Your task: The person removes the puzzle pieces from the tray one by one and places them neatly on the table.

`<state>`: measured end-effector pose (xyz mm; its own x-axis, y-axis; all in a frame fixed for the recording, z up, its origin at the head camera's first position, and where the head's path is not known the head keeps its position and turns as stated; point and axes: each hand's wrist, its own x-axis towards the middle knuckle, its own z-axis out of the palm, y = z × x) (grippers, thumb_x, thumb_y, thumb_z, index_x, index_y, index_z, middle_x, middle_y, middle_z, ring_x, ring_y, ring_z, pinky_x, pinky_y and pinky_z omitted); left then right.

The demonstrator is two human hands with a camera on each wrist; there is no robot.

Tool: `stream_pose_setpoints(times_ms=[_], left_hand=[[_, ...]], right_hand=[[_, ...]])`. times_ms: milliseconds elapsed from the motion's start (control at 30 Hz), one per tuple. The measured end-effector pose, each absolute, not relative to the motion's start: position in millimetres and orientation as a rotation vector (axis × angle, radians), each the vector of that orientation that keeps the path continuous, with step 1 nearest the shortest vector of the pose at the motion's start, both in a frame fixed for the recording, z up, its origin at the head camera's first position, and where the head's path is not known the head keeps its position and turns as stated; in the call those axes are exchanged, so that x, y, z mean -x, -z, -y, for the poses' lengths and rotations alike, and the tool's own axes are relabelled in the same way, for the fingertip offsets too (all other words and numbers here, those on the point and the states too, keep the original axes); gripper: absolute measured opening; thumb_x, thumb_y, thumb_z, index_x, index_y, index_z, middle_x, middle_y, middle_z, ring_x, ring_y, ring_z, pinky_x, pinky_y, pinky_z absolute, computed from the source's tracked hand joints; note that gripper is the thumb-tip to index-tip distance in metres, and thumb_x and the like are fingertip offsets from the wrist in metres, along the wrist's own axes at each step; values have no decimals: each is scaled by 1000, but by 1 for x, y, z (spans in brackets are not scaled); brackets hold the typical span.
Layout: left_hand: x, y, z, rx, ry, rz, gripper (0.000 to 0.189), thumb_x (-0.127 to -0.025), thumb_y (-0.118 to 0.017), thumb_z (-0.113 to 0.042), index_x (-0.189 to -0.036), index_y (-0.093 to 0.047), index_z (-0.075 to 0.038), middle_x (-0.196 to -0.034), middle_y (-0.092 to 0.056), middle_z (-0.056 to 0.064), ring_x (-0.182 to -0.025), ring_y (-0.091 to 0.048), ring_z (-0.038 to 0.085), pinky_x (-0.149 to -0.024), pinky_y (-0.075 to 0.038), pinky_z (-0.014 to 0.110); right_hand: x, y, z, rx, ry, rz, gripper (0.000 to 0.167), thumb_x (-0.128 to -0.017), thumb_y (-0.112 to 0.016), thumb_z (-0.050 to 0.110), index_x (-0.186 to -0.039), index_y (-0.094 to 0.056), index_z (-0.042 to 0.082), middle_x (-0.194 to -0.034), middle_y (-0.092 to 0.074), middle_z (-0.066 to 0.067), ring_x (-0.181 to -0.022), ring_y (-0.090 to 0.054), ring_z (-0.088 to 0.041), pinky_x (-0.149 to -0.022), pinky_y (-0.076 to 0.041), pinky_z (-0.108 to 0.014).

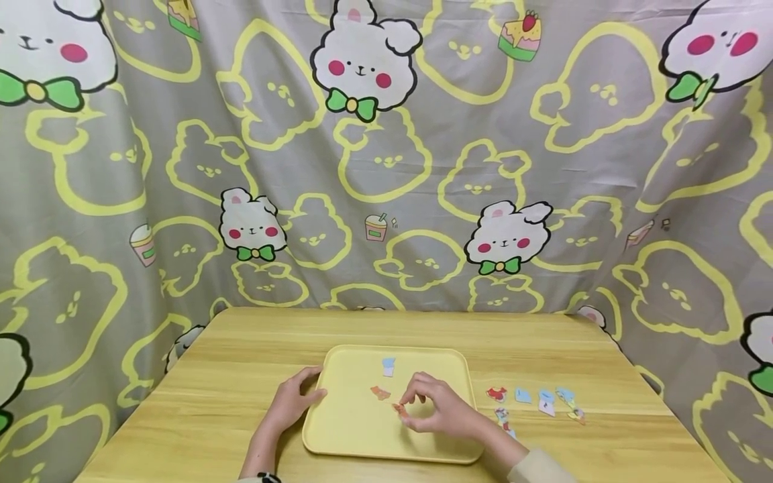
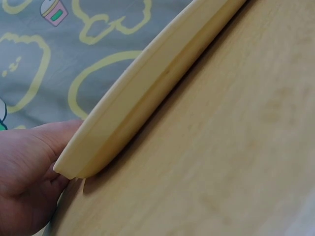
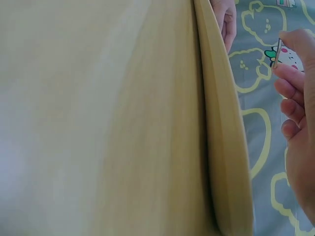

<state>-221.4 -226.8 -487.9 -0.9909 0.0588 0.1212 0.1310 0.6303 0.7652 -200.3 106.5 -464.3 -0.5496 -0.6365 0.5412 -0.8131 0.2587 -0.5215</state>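
Note:
A yellow tray [image 1: 356, 436] lies on the wooden table. My left hand [image 1: 291, 402] holds its left rim; in the left wrist view the hand [image 2: 29, 172] is at the tray's edge [image 2: 128, 93], some fingers hidden. Over the tray, my right hand [image 1: 443, 408] pinches a small flat orange-red puzzle piece [image 1: 399, 408] between thumb and forefinger. The right wrist view shows this thin piece [image 3: 277, 53] edge-on, raised above the tray. Just left of it an orange puzzle piece [image 1: 380, 393] lies on the tray. Farther back on the tray is a blue-and-lilac piece [image 1: 388, 366].
Right of the tray, several flat pieces lie on the table [image 1: 241, 362], among them a red one [image 1: 496, 394], a blue one [image 1: 523, 396], a blue-and-white one [image 1: 546, 402] and a multicoloured one [image 1: 502, 418]. A grey patterned curtain [image 1: 386, 268] hangs behind the table and along both sides.

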Motion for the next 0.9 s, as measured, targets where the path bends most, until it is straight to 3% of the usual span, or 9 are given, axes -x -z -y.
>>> stream_pose_setpoints(times_ms=[367,900], left_hand=[[220,490,228,183,1314,2774,52,-89,-72,-25,-136,-56,-10,-143,-53,21,-137,-42,46,-113,-34,62],[222,486,228,186,1312,2796,53,-89,-71,-27,-137,-55,-11,-144,-52,21,-138,-41,46,-113,-34,62]], right_hand=[[188,463,-134,-1288,-1191,2324,22,-84,-75,12,-101,-65,21,-89,-60,-2,-82,-54,-18,-70,-49,-24],[180,471,-187,-1156,-1081,2329,25,-82,-77,12,-99,-64,24,-87,-58,3,-76,-49,-12,-62,-44,-21]])
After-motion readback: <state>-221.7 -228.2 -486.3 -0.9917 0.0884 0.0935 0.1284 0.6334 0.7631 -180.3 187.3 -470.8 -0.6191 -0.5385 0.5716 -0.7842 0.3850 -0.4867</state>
